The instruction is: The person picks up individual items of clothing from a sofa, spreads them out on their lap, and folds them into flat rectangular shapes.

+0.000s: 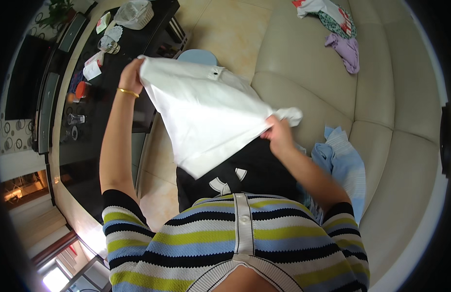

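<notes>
A white cloth garment (pixel 207 109) is stretched between my two hands above my lap. My left hand (pixel 132 76) grips its upper left corner and wears a gold bangle at the wrist. My right hand (pixel 278 134) pinches its right side, and a bunched white end sticks out beyond the fingers. One small dark button shows on a tab near the garment's upper edge. The lower corner hangs over the black clothing (pixel 262 164) on my lap.
On the beige sofa (pixel 298 51) at right lie light blue clothing (pixel 342 157), a purple cloth (pixel 345 51) and a white and red bag (pixel 329 14). The black table (pixel 108 146) at left holds a lined basket (pixel 136 16), glassware and tissues. A light blue stool (pixel 198 56) stands beyond the garment.
</notes>
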A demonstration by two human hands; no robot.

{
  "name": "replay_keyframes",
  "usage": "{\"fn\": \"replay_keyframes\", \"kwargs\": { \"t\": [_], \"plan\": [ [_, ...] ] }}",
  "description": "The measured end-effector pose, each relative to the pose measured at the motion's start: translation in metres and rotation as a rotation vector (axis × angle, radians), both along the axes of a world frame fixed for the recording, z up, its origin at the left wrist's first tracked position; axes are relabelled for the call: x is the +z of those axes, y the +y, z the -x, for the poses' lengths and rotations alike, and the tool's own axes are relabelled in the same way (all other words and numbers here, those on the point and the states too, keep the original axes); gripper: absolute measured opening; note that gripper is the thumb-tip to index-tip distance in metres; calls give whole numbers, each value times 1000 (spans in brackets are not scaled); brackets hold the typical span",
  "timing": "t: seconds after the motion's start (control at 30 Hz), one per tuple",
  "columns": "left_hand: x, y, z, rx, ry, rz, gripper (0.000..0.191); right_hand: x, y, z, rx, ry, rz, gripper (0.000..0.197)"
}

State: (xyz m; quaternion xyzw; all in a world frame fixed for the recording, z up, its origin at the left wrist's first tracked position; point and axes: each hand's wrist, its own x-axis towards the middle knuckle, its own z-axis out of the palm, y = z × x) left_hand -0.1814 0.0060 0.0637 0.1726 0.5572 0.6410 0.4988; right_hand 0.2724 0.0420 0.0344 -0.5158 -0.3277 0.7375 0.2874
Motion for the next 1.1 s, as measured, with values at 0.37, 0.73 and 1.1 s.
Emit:
{"fn": "replay_keyframes", "kwargs": {
  "t": [0.37, 0.73, 1.1],
  "plan": [
    [178, 4, 25, 240, 366, -529, 46, 174, 238, 20, 61, 402, -617, 26],
    [65, -154, -128, 271, 25, -277, 36, 71, 89, -54, -22, 225, -344, 33],
    [-58, -217, -212, 391, -346, 63, 27, -33, 17, -110, -99, -27, -155, 37]
  ]
}}
